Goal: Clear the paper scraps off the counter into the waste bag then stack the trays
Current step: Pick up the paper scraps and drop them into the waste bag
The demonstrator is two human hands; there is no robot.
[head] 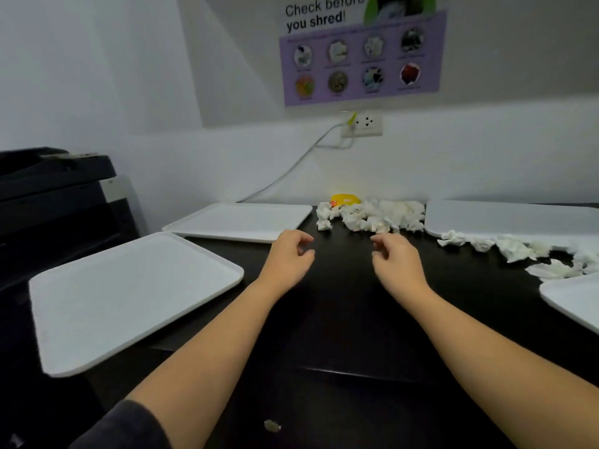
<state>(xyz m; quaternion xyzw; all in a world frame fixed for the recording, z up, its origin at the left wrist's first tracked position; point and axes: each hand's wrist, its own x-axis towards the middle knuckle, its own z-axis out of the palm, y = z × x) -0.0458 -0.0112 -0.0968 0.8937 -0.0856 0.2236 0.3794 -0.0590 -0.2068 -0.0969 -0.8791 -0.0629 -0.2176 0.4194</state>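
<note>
A heap of crumpled white paper scraps (372, 215) lies at the back of the black counter (343, 319), against the wall. More scraps (518, 251) trail along the right side. Four white trays lie flat: one near left (129, 299), one far left (240, 222), one far right (505, 218), and one at the right edge (573, 299). My left hand (290, 257) and my right hand (397, 257) hover over the counter's middle, just short of the heap, fingers loosely curled and holding nothing. No waste bag is in view.
A black printer (55, 196) stands at the left beside the near tray. A yellow object (345, 199) sits behind the scrap heap. A cable (291, 166) runs from a wall socket (363, 124) down to the counter. A small scrap (272, 426) lies low in front.
</note>
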